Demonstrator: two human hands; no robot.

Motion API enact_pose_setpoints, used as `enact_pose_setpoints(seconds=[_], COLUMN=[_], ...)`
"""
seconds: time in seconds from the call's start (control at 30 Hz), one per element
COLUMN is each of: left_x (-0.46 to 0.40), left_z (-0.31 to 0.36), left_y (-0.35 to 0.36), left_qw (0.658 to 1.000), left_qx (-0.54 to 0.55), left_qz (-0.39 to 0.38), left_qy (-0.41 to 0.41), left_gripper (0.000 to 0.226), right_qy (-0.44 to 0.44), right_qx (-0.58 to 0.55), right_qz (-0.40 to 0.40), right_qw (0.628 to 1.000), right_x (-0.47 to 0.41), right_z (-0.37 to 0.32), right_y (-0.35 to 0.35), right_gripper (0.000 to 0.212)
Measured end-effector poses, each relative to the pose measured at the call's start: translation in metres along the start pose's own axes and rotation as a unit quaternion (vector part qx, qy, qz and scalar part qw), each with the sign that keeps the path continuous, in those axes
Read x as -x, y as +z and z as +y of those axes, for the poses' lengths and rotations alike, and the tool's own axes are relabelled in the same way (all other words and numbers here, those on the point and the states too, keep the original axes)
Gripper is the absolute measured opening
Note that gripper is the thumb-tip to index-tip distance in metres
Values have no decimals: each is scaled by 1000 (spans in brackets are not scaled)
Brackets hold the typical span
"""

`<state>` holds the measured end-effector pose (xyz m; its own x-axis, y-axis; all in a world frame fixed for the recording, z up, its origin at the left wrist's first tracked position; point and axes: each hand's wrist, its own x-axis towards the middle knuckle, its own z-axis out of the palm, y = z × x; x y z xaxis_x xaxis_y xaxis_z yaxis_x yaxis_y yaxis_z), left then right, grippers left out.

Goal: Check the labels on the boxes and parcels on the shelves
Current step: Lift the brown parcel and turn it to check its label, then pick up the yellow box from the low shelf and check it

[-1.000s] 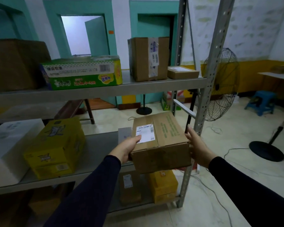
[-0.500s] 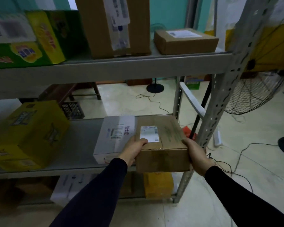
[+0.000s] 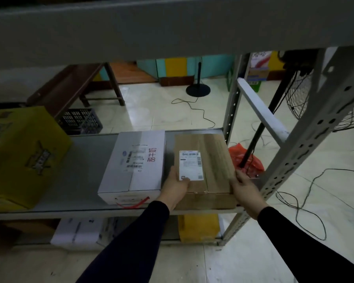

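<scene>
A brown cardboard box (image 3: 202, 170) sits at the right end of the middle shelf (image 3: 86, 160), its front edge at the shelf lip. The left hand (image 3: 176, 187) holds its near left corner, thumb lying on the lower corner of the white shipping label (image 3: 190, 165) stuck to the top; the right hand (image 3: 244, 185) clasps the near right corner, so each grip is closed around the box. Clear tape runs lengthwise over the flaps, and the cardboard is matt and slightly creased.

Just beside it on the left, nearly touching, stands a white carton (image 3: 135, 166) with a printed barcode label, red handwritten characters and a red strap trailing from its front. Further left, well apart, is a glossy yellow printed carton (image 3: 23, 156). The grey metal upper shelf (image 3: 172, 27) crosses the top of the view, and the perforated steel upright (image 3: 307, 144) stands close beside the right hand.

Under the middle shelf are a yellow box (image 3: 198, 228) and white parcels (image 3: 80, 229). On the pale tiled floor behind lie a black slatted crate (image 3: 80, 120), a dark wooden bench (image 3: 74, 84), a round black stand base (image 3: 198, 90) with a loose cable, a red plastic bag (image 3: 239, 158) and a wire-caged fan (image 3: 307, 99)
</scene>
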<state>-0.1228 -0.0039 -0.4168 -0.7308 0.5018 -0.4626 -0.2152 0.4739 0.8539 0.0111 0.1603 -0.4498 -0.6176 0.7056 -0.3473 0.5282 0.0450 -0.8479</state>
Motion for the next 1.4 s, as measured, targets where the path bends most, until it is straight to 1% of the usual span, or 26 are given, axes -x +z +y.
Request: enact_pose_setpoints(seconds=[0.17, 0.27, 0.4, 0.47, 0.53, 0.6, 0.63, 0.7, 0.8, 0.93, 1.0, 1.07, 1.17, 1.23, 1.33, 1.4], left_x=[-18, -26, -26, -22, -17, -10, -5, 16, 46, 86, 104, 127, 155, 168, 179, 180], left_z=[-2, -3, -6, -5, -4, 0, 2, 14, 29, 38, 38, 36, 24, 13, -10, -26], left_y=[9, 11, 11, 10, 7, 3, 0, -6, -14, -25, -30, -38, -53, -62, -71, -75], left_qw=[1000, 999, 999, 997, 993, 991, 990, 988, 984, 983, 980, 979, 979, 980, 984, 986], left_qx=[-29, -36, -52, -81, -108, -121, -125, -136, -155, -157, -167, -170, -165, -159, -144, -135], left_qz=[1, 10, 10, 13, 22, 20, 15, 7, 23, 25, 33, 36, 28, 15, -5, -16], left_qy=[-1, 1, -2, 8, 34, 56, 61, 74, 85, 95, 101, 108, 116, 115, 107, 99], left_gripper=[73, 75, 76, 72, 58, 43, 41, 41, 47, 49, 49, 49, 51, 51, 35, 34], right_qy=[-12, -42, -53, -52, -50, -61, -72, -97, -135, -160, -165, -167, -157, -158, -137, -121], right_qx=[33, 71, 93, 107, 114, 123, 134, 149, 151, 150, 145, 143, 138, 149, 157, 155], right_qz=[-33, -47, -52, -53, -48, -20, -5, 19, 34, 24, 13, 23, 40, 48, 22, -6], right_qw=[999, 995, 993, 991, 991, 990, 988, 984, 979, 975, 975, 975, 977, 975, 978, 980], right_x=[-16, -24, -30, -23, -17, -6, 1, 14, 34, 78, 98, 125, 164, 183, 203, 208], right_z=[2, 5, 9, 4, 2, -2, -6, -14, -23, -35, -35, -38, -40, -37, -26, -16], right_y=[7, 13, 14, 13, 12, 8, 5, -1, -9, -18, -21, -23, -20, -13, 0, 11], right_gripper=[53, 55, 59, 60, 58, 58, 58, 56, 56, 74, 78, 81, 66, 60, 61, 63])
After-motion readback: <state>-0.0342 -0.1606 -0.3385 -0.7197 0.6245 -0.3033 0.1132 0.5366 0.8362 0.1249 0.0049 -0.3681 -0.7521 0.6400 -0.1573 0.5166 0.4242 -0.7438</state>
